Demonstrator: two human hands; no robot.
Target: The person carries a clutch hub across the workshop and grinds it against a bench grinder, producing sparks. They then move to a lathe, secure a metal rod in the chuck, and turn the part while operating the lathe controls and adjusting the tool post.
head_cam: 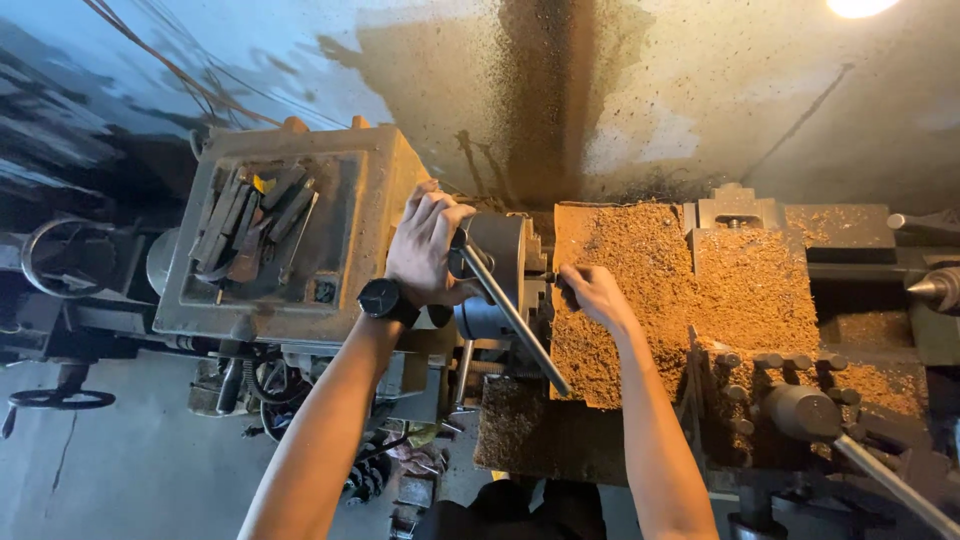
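I stand over a metal lathe seen from above. My left hand [428, 250], with a black watch on the wrist, grips the top of a long steel chuck key [512, 314] set in the grey chuck [500, 268]. My right hand [592, 292] reaches to the face of the chuck and pinches a small dark part there, hard to make out. Brown metal chips cover the carriage [690, 290] beside that hand.
The headstock lid [290, 235] at the left holds several flat metal bars and cutting tools. A tool post with bolts [790, 395] and a long handle stands at the right, a tailstock centre [930, 288] at the far right. A handwheel [62, 398] juts out at the lower left.
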